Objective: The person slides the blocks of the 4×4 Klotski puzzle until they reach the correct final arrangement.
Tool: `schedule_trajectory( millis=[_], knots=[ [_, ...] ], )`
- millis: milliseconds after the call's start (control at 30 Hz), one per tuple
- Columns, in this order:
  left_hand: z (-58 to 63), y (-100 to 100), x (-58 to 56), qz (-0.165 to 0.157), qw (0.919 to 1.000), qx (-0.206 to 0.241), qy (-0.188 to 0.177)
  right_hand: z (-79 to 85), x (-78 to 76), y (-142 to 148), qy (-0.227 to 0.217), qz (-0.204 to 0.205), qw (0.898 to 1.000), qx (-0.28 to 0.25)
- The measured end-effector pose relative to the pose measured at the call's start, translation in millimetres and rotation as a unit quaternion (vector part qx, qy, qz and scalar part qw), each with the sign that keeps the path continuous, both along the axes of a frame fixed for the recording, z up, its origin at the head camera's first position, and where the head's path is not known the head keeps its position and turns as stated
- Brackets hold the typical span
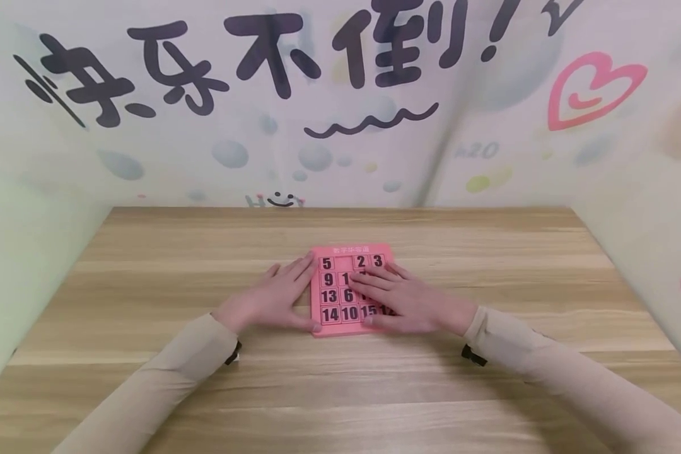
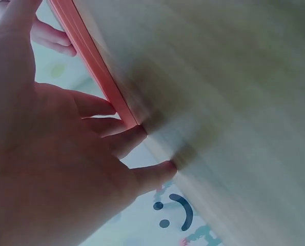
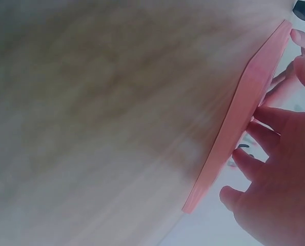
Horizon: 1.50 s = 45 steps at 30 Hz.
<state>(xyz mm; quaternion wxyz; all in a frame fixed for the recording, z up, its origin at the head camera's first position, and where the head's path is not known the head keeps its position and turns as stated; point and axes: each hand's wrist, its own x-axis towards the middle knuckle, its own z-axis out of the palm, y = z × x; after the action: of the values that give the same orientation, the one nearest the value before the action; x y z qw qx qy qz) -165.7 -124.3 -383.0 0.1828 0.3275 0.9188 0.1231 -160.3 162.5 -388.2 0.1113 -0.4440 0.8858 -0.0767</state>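
A pink number sliding puzzle [image 1: 318, 331] lies flat on the wooden table, with black numbers on its square tiles. In its top row a gap sits between tile 5 [image 1: 326, 263] and tile 2 [image 1: 360, 261]. My left hand [image 1: 272, 297] rests along the puzzle's left edge, fingers extended near the upper corner and thumb at the lower corner. Over the right half of the tiles stretches my right hand [image 1: 403, 299], its straight fingers reaching to the second row and hiding several tiles. In the right wrist view, fingertips lie at the rim of the pink frame [image 3: 229, 128].
The wooden table [image 1: 340, 397] extends around the puzzle. Behind it rises a white wall [image 1: 181, 164] with large black characters, a pink heart [image 1: 596, 91] and coloured dots. Black straps show at both sleeve cuffs.
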Motion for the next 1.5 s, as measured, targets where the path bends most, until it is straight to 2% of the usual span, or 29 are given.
schedule_trajectory(
  millis=[333,600,900,1500],
  knots=[
    [0.6,1,-0.5,0.001,0.9999,0.004,0.013,-1.9,-1.3,0,0.014,-0.001,1.0,0.004],
    [-0.1,0,-0.2,0.007,0.9999,0.002,0.009,-1.1,-1.5,-2,0.017,-0.003,1.0,0.004],
    [-2.1,-1,-0.3,-0.001,1.0,-0.006,0.005,0.8,-5.4,-3,0.026,0.003,1.0,0.006],
    [-5.9,-1,-2.7,0.0,0.9999,-0.008,-0.008,2.5,-20.2,-5,-0.011,-0.01,1.0,0.003]
  ],
)
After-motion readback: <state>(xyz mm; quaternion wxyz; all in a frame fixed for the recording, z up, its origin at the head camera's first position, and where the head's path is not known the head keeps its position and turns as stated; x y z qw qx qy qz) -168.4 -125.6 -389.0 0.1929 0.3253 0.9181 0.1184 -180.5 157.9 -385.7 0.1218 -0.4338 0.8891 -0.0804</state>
